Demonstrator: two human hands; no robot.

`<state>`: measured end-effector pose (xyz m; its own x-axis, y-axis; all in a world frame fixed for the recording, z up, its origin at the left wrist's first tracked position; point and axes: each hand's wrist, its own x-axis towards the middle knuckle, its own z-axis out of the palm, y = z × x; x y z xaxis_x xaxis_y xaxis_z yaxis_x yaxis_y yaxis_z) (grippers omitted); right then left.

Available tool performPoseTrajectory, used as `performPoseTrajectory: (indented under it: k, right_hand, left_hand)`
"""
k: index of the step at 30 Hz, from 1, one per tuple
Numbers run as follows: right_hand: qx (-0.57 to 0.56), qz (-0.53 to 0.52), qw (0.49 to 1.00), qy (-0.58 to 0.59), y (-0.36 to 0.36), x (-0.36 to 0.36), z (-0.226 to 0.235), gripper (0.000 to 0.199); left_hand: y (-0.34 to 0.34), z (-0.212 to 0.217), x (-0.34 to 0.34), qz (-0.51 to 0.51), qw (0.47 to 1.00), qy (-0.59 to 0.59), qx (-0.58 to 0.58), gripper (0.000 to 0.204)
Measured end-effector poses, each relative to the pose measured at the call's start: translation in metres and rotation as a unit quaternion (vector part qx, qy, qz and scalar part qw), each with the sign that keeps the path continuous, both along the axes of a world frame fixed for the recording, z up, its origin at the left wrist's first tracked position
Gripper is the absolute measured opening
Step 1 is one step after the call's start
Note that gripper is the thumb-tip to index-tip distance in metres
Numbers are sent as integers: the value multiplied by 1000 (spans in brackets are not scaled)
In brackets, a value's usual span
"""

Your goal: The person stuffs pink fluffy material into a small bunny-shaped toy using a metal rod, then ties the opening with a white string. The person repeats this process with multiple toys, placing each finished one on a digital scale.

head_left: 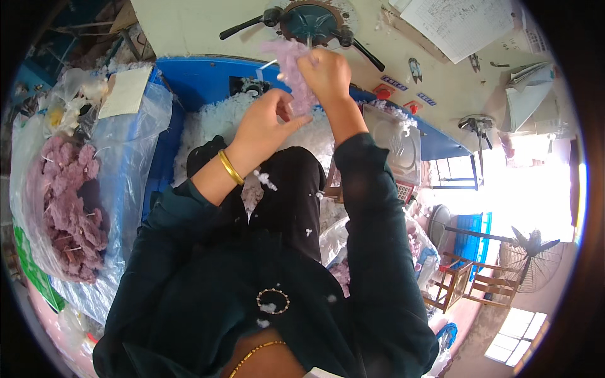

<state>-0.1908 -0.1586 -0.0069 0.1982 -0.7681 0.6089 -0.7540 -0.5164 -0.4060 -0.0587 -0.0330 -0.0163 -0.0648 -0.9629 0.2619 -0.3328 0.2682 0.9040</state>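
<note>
— Pink fluffy piece point(295, 69): where?
— At the far centre, clamped in the fingers of the right hand point(329, 75), just near of a round machine fixture point(310, 22).
— Left hand point(261, 123)?
— Just left and near of the piece, thumb and fingers apart; touching it or not, cannot tell.
— Around that?
— Far left, white fluff point(217, 123); farther left, a pink heap point(70, 208) on clear plastic point(129, 164); far right, metal snips point(415, 70) on a pale tabletop point(189, 28).

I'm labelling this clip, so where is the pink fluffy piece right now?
In the head view, the pink fluffy piece is at upper centre, held in the right hand, with the left hand just below and the round dark fitting just above.
</note>
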Motion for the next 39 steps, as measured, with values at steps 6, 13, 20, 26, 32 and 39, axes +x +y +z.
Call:
performPoseTrajectory:
  k: [6, 13, 20, 26, 32, 39]
  right_hand:
    - [29, 14, 999, -31, 50, -6, -5, 21]
    - [97, 63, 993, 10, 52, -3, 20, 28]
    - [113, -66, 991, -21, -1, 15, 11, 25]
    - [127, -46, 991, -11, 40, 11, 9, 27]
    - [205, -16, 977, -62, 46, 5, 17, 27]
    - [157, 4, 974, -160, 3, 16, 8, 29]
  left_hand:
    - [22, -5, -6, 30, 978, -202, -46, 33]
    - [0, -7, 16, -94, 867, 431, 231, 20]
    - [-36, -26, -9, -88, 802, 549, 220, 20]
    - [14, -44, -22, -49, 944, 270, 182, 19]
    - [-4, -26, -5, 45, 996, 43, -65, 21]
    - [-46, -21, -3, 38, 982, 176, 53, 20]
